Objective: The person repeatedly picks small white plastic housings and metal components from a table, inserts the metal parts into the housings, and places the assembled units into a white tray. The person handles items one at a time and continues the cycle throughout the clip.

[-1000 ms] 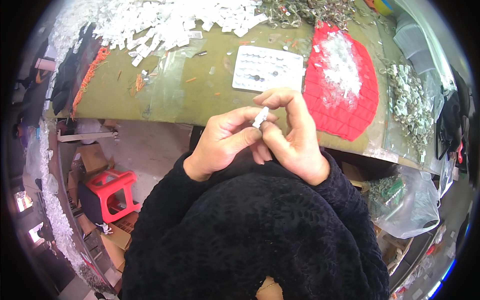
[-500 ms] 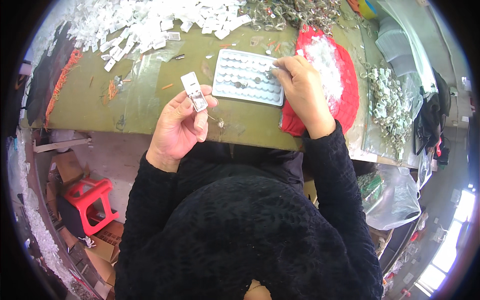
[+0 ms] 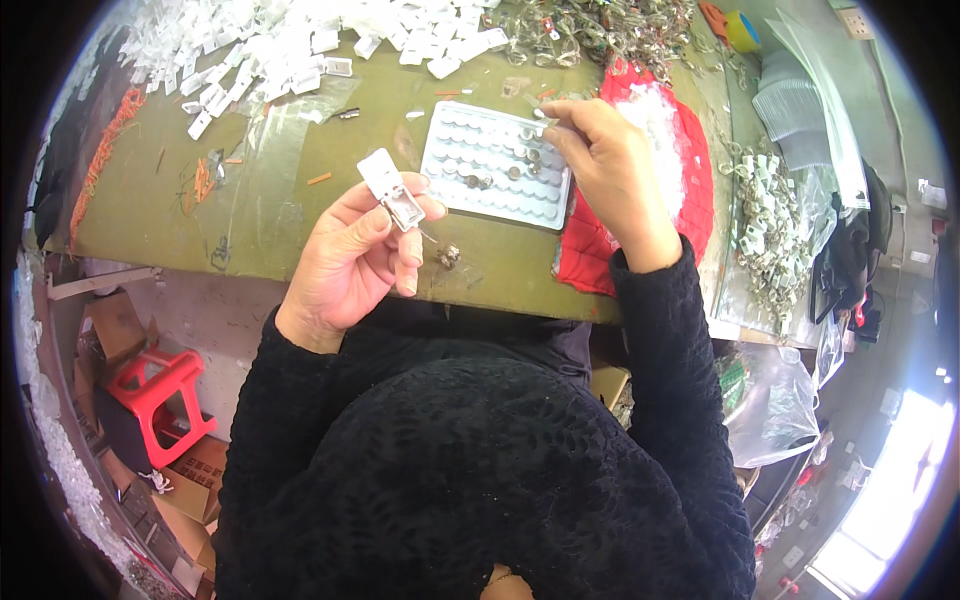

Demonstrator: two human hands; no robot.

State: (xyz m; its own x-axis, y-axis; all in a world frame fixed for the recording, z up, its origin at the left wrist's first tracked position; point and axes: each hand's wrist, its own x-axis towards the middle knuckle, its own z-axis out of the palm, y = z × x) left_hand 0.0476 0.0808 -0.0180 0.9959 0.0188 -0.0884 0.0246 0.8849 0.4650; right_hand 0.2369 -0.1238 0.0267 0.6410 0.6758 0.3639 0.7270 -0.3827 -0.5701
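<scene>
My left hand (image 3: 345, 250) grips a small white plastic case (image 3: 383, 180) between thumb and fingers. Its hinged lid stands up and its shallow compartment faces me. A thin wire runs from the case toward a small brownish tangle (image 3: 449, 256) by the table's front edge. My right hand (image 3: 612, 170) is over the upper right corner of a pale moulded tray (image 3: 470, 205). Its thumb and forefinger are pinched together, with a small pale thing at their tips, too small to name. Several round button cells (image 3: 514, 172) lie in the tray's scalloped rows.
A heap of white plastic cases (image 3: 250, 50) covers the table's far left. Tangled wired pieces (image 3: 600, 30) lie at the back. A red cloth (image 3: 590, 250) with clear plastic bits sits right of the tray, and wired white pieces (image 3: 765, 220) beyond it. A red stool (image 3: 165, 400) stands lower left.
My right hand has lifted from the tray's right side toward its upper right corner. My left hand keeps the white case, now slightly more tilted. The whole view has shifted a little.
</scene>
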